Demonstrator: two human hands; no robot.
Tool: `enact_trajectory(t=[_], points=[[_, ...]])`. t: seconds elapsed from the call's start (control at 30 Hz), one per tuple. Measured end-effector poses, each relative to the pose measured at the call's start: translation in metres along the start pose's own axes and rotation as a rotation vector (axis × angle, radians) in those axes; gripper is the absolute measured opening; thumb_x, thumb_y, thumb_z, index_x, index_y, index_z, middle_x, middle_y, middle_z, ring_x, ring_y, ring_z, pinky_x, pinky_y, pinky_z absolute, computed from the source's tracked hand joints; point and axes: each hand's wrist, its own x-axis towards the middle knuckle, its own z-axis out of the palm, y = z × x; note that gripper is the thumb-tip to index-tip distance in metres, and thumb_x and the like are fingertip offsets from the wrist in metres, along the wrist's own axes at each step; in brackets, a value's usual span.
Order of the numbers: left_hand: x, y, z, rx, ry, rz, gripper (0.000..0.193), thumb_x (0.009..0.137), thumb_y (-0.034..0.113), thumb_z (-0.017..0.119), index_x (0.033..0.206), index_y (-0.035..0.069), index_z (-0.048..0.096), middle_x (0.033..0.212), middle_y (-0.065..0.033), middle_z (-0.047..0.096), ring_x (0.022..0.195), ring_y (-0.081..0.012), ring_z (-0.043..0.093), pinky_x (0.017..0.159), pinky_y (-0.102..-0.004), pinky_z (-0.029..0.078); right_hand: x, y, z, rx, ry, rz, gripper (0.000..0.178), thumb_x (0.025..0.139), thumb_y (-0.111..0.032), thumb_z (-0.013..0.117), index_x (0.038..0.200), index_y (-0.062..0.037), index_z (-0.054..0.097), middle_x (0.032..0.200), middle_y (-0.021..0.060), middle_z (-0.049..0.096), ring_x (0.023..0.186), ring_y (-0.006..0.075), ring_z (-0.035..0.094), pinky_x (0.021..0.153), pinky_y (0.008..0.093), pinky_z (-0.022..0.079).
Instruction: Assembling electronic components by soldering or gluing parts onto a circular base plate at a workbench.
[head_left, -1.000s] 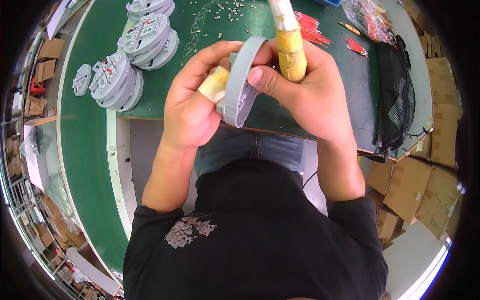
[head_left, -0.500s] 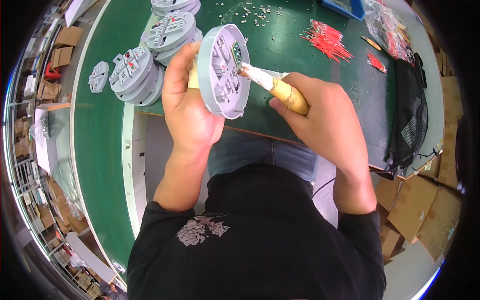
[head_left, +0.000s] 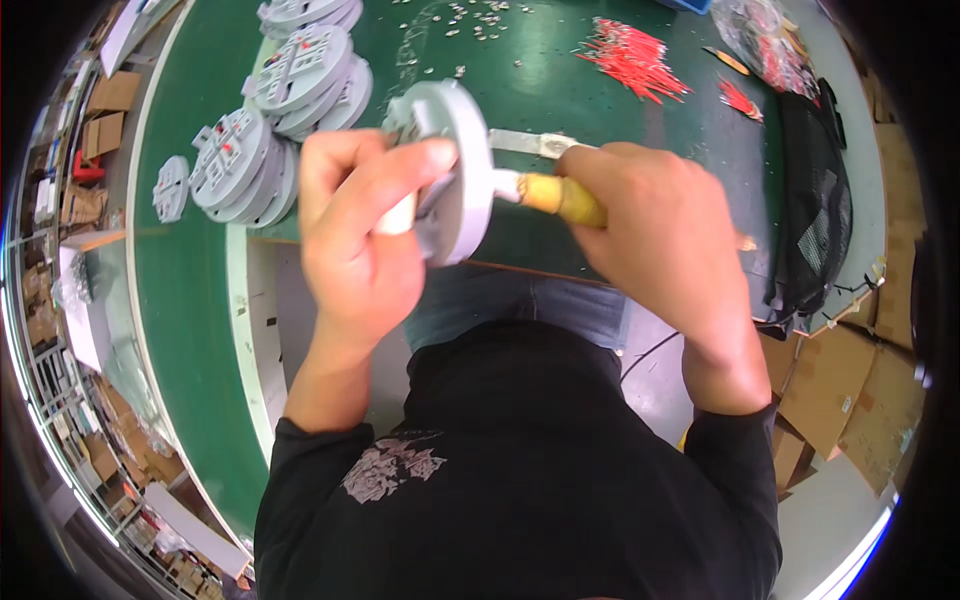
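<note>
My left hand [head_left: 365, 225] grips a round grey plastic housing [head_left: 470, 180] held on edge above the table's near edge. My fingers reach over its left side and the thumb and palm are partly hidden. A pale yellowish bit [head_left: 398, 215] shows between the hand and the housing; I cannot tell what it is. My right hand [head_left: 655, 220] is closed around a yellow-handled tool [head_left: 545, 195] with a white shaft. The shaft meets or passes behind the housing's right side, so its tip is hidden. A flat silvery strip [head_left: 520, 141] shows just beyond the tool.
Stacked grey housings [head_left: 235, 170] stand on the green table [head_left: 400, 20] at the left. Small metal parts [head_left: 475, 20] lie scattered at the back. Red wires [head_left: 635, 60], an orange-handled knife [head_left: 730, 60], a clear plastic bag [head_left: 755, 40] and a black mesh bag [head_left: 815, 210] are at the right.
The left hand has turned the housing, so its open inside no longer faces me and its outer side shows. The tool's tip was visible inside the housing before and is now hidden.
</note>
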Motion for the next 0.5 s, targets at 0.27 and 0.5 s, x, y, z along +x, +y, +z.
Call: enact_trajectory(t=[0.27, 0.5], points=[[-0.01, -0.066, -0.17, 0.549, 0.423, -0.506, 0.027, 0.101, 0.012, 0.052, 0.122, 0.01, 0.07, 0.104, -0.0101, 0.06, 0.099, -0.0188, 0.061, 0.085, -0.0333, 0.052, 0.025, 0.084, 0.003, 0.125, 0.129, 0.322, 0.023, 0.085, -0.022, 0.071, 0.094, -0.0015, 0.066, 0.081, 0.0196, 0.067, 0.077, 0.0402, 0.064, 0.068, 0.045, 0.049], [-0.14, -0.239, -0.399, 1.481, 0.045, -0.765, 0.035, 0.094, 0.016, 0.053, 0.125, 0.022, 0.07, 0.116, -0.0222, 0.065, 0.103, -0.0403, 0.062, 0.09, -0.0478, 0.05, 0.063, 0.104, 0.022, 0.077, 0.172, 0.312, 0.024, 0.086, -0.025, 0.067, 0.099, -0.0045, 0.069, 0.088, 0.0197, 0.07, 0.086, 0.0407, 0.066, 0.076, 0.049, 0.052]])
